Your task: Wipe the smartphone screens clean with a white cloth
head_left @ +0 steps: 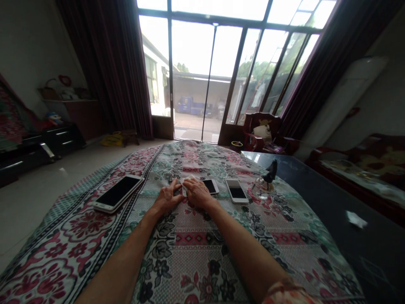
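Observation:
My left hand [167, 197] and my right hand [196, 193] meet near the middle of a floral patterned cloth [202, 249]. Between them they hold a small white object [184, 189], mostly hidden by my fingers; its kind cannot be made out. A white smartphone [210, 186] lies against my right fingers, partly covered by them. Another white smartphone [236, 190] lies to the right of it, apart from my hand. Left of my left hand rests a larger white smartphone [118, 193], its black screen facing up.
A glass ornament with a dark bird [268, 177] stands on the cloth to the right. Beyond the cloth's right edge is a dark glass tabletop [316, 198]. A red wooden chair [262, 131] stands by the glazed doors, and dark cabinets line the left wall.

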Demonstrator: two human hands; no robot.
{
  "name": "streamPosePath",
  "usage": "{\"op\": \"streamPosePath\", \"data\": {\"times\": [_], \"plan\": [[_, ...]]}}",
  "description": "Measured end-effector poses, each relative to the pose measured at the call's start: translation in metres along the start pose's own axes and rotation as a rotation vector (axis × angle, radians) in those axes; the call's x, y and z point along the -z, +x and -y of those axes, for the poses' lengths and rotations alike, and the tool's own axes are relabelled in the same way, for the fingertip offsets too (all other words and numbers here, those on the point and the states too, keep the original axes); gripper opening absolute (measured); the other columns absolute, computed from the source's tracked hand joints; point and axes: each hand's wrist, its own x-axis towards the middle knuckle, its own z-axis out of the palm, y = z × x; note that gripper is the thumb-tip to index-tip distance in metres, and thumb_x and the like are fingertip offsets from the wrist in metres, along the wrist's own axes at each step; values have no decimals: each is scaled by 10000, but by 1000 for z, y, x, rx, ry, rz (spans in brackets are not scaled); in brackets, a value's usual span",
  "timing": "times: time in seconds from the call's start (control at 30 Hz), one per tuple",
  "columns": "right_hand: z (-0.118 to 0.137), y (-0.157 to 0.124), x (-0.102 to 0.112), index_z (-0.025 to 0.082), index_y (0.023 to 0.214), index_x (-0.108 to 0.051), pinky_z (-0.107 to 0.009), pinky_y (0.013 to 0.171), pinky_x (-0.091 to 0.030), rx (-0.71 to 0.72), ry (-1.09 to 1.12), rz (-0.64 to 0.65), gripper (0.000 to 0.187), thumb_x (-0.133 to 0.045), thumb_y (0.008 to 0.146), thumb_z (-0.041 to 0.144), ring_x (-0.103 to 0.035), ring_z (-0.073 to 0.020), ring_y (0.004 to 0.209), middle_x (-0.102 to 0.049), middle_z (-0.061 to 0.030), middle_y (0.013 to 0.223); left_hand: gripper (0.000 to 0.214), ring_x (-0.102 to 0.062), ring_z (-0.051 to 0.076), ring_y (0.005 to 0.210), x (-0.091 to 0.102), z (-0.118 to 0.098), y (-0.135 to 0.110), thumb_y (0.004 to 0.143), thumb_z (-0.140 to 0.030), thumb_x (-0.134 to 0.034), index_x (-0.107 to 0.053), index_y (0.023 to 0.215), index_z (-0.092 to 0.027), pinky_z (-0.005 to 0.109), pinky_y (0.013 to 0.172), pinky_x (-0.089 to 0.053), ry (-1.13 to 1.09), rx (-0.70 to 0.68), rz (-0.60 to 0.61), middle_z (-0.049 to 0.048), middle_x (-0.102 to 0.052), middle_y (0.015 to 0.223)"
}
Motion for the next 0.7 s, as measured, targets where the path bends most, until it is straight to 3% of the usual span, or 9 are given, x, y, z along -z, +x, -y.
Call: {"op": "streamPosePath", "data": {"times": [0.27, 0.47, 0.7], "plan": [[-5, -34, 7, 209, 1340, -547, -403, 1087, -335, 168, 58, 32, 400, -431, 958, 185, -422, -226, 1354, -540, -70, 1441, 795, -560, 260, 1302, -1, 3, -1, 763, -278, -686, -391, 1483, -111, 329, 1078, -425, -34, -13, -16, 142, -633, 1349], [-2, -50, 11, 211, 1342, -554, -400, 1105, -311, 194, 126, 8, 413, -438, 948, 173, -426, -220, 1356, -564, -66, 1418, 793, -557, 257, 1302, -3, 3, -1, 767, -229, -639, -359, 1502, -127, 373, 1117, -384, -5, -61, -43, 127, -628, 1366], [3, -50, 15, 217, 1360, -528, -391, 1114, -294, 172, 92, 24, 419, -457, 949, 181, -401, -216, 1369, -530, -63, 1451, 855, -440, 320, 1387, 4, 15, 14, 762, -354, -665, -325, 1527, -183, 468, 1161, -304, 170, -155, 82, 116, -522, 1480]]}}
